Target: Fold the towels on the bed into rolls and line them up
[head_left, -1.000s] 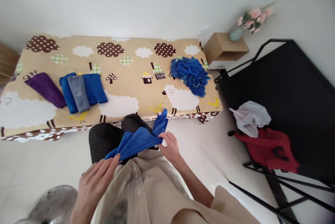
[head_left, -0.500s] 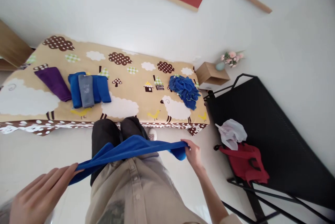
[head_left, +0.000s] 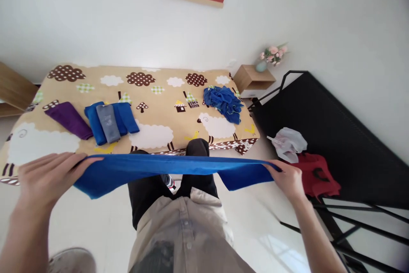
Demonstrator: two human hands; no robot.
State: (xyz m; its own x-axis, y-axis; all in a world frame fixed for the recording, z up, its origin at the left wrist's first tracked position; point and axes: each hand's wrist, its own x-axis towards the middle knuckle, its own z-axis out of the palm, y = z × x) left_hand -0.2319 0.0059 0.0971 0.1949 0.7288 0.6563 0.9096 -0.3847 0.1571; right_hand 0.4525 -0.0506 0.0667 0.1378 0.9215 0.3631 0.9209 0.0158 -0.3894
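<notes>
A blue towel [head_left: 179, 165] is stretched taut in front of my waist, its lower edge hanging down. My left hand [head_left: 51, 179] pinches its left end between thumb and fingers. At the other end, my right hand [head_left: 289, 179] grips a corner. Beyond, on the bed [head_left: 162, 115], lie a folded purple towel [head_left: 68, 119], a grey folded towel [head_left: 108, 124] and blue folded towels [head_left: 128, 117] side by side. A crumpled heap of blue cloth [head_left: 223, 102] rests near the bed's right end.
A wooden nightstand [head_left: 247, 79] with a flower vase [head_left: 261, 66] stands right of the bed. Further right, a black bed frame [head_left: 338, 136] carries a white plastic bag [head_left: 289, 143] and a red bag [head_left: 319, 175]. A wooden cabinet [head_left: 14, 87] is at far left.
Both hands have risen and spread further apart, pulling the towel straighter and more level. My legs have shifted, one knee now nearer the bed. The view has moved slightly.
</notes>
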